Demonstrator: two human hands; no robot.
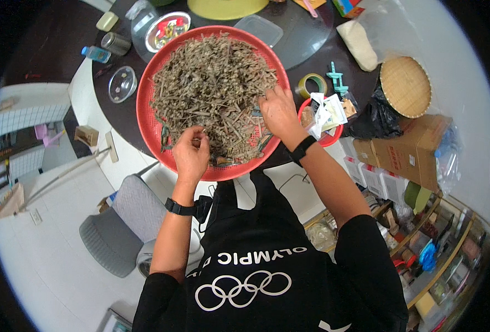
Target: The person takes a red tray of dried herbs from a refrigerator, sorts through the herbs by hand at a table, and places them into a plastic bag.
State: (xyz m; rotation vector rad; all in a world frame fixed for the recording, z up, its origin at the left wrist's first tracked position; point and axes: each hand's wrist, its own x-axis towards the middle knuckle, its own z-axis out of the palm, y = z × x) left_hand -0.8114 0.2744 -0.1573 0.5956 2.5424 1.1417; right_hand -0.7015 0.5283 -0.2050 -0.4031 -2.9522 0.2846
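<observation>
A round red plastic sieve tray (142, 120) lies before me, overhanging the near edge of the dark table. Dried plant stems and bits (212, 79) are heaped in it, thinner at the lower right, where the red mesh shows through. Over the lower left of the heap is my left hand (191, 153), thumb and forefinger pinched together around a small pale bit. My right hand (278, 110) rests at the right side of the heap, fingers bent down at the plant bits by the rim; whether it holds any cannot be seen.
Right of the tray are a roll of tape (312, 86), a red-rimmed container (334, 139) with packets and a turquoise plastic piece (337, 79). To the left stand a clear bowl (122, 84), a small bottle (96, 54) and a jar (116, 44). A grey chair (108, 240) is at lower left.
</observation>
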